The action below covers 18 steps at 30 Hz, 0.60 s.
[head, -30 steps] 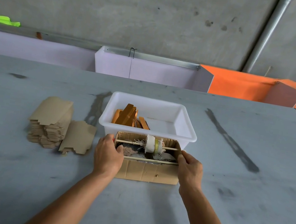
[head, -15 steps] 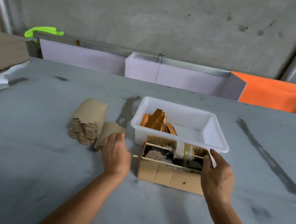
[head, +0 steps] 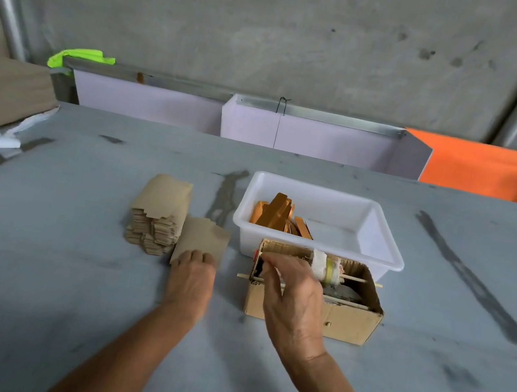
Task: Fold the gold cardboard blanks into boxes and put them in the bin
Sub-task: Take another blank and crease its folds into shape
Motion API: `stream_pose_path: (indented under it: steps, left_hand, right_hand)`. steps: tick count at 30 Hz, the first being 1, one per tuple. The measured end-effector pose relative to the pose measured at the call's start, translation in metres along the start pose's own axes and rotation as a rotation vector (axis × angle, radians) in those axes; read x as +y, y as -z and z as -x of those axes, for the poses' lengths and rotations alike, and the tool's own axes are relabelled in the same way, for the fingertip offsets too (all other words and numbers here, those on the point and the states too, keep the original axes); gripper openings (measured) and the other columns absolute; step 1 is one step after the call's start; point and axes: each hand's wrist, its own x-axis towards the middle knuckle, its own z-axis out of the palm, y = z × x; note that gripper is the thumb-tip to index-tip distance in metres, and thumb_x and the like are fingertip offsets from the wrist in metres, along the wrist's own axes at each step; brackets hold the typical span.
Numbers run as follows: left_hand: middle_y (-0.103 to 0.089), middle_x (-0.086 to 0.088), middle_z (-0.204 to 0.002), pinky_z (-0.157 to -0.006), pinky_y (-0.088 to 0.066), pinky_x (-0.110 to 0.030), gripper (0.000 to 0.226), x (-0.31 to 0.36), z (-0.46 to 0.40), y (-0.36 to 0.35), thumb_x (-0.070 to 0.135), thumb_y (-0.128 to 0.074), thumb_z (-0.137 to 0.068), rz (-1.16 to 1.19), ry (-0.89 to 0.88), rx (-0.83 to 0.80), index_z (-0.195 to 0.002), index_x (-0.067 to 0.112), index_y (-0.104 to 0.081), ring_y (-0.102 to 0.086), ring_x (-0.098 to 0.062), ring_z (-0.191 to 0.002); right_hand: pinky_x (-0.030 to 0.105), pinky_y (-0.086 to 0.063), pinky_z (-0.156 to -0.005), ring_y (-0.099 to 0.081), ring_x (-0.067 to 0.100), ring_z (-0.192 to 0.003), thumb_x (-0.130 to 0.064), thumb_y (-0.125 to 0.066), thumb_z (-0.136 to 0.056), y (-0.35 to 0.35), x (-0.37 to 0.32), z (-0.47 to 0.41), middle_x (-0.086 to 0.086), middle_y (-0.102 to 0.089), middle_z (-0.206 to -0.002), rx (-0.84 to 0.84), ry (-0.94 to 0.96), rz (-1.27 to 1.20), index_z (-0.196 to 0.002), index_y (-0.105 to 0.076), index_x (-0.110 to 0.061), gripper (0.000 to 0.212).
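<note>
my left hand lies palm down at centre frame, fingers straight and together, tips resting on the near edge of a single blank that lies flat on the grey surface. just left of it, touching, stands the stack of blanks, brown side up, top sheet bowed. my right hand hovers over the left end of an open cardboard box right of centre; fingers curled, thumb and forefinger tips close together above a thin wooden stick that pokes out of the box's left wall. cannot tell whether they pinch anything. inside the box: a second stick carrying a white and yellow roll, some dark scraps below. the white bin sits directly behind the box, touching it. gold folded pieces lean together in the bin's left part; the right part shows bare floor. upper frame: white panels and orange panels against a concrete wall, a green strip at upper left.
</note>
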Motion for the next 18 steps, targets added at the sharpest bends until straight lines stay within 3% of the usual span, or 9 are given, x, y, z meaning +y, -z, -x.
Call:
stream_pose_path:
  steps: [3, 7, 11, 15, 18]
  left_hand:
    - [-0.058, -0.006, -0.122, -0.094, -0.038, -0.028, 0.031, -0.004, 0.005, 0.004, 0.003, -0.032, -0.095, 0.105, -0.005, 0.043, -0.116, 0.013, -0.052, -0.052, -0.021, -0.116]
    - [-0.064, -0.008, -0.115, -0.084, -0.044, -0.031, 0.027, -0.011, 0.006, 0.013, 0.006, -0.035, -0.097, 0.141, 0.092, 0.038, -0.111, 0.012, -0.057, -0.06, -0.024, -0.109]
    - [-0.068, -0.015, -0.103, -0.078, -0.045, -0.038, 0.021, -0.019, 0.008, 0.022, 0.018, -0.047, -0.097, 0.244, 0.178, 0.064, -0.104, 0.008, -0.064, -0.062, -0.033, -0.1]
    - [-0.068, -0.026, -0.084, -0.066, -0.042, -0.04, 0.018, -0.031, 0.009, 0.035, 0.018, -0.065, -0.088, 0.541, 0.29, 0.235, -0.084, 0.0, -0.069, -0.062, -0.043, -0.083]
    - [-0.067, -0.025, -0.073, -0.061, -0.037, -0.037, 0.018, -0.042, 0.005, 0.045, 0.013, -0.07, -0.083, 0.683, 0.366, 0.379, -0.072, 0.0, -0.065, -0.061, -0.042, -0.072]
  right_hand:
    - [0.03, -0.048, -0.069, -0.062, 0.025, -0.081, 0.001, -0.063, -0.085, -0.006, 0.0, 0.001, 0.006, -0.07, -0.085, -0.013, -0.035, -0.012, -0.089, -0.073, -0.007, 0.014]
    - [0.028, -0.047, -0.064, -0.062, 0.025, -0.075, 0.0, -0.063, -0.085, -0.008, 0.0, 0.0, 0.007, -0.069, -0.081, 0.008, -0.076, -0.014, -0.087, -0.073, -0.007, 0.012]
    - [0.037, -0.052, -0.065, -0.063, 0.026, -0.075, -0.002, -0.063, -0.085, -0.01, 0.002, 0.002, 0.007, -0.07, -0.08, 0.002, -0.113, -0.037, -0.084, -0.072, -0.007, 0.011]
    - [0.042, -0.051, -0.064, -0.061, 0.028, -0.072, -0.002, -0.061, -0.086, -0.01, 0.004, 0.005, 0.007, -0.068, -0.074, -0.025, -0.13, -0.046, -0.079, -0.07, -0.005, 0.012]
    - [0.043, -0.053, -0.067, -0.062, 0.026, -0.074, -0.004, -0.062, -0.087, -0.01, 0.003, 0.004, 0.007, -0.069, -0.077, -0.02, -0.138, -0.066, -0.082, -0.071, -0.006, 0.011]
